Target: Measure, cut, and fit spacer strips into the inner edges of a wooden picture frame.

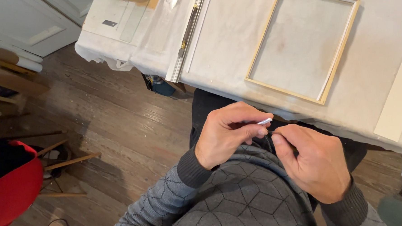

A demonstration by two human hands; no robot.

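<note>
- I see my left hand (227, 132) curled closed in front of my chest, its thumb and fingers pinched on a small white stick-like piece (264, 121) whose tip pokes out toward the right.
- My right hand (316, 158) is closed too, thumb and forefinger pressed together just beside the left hand's fingertips; a very thin dark strand seems to run between the 2 hands, but it is too fine for me to tell what it is.
- The small white piece sits between both hands, above my lap and just short of the near edge of the desk (226, 42).
- Both forearms are in a grey knit sweater (242, 196) with a hexagon pattern.
- The desk is covered with a pale cloth. On it, beyond my hands, lies a rectangular wooden frame (258, 50) with light yellow edges, lying flat.
- To the left of the frame a long narrow white strip (182, 49) with a brass-coloured metal part runs away from me.
- A flat white board (401, 90) lies at the right edge of the desk, well apart from the frame.
- On the dark wooden floor (114, 123) to my left stands a red chair (8, 186) with light wooden legs, and rolled paper tubes (18, 60) rest near a white panel.
</note>
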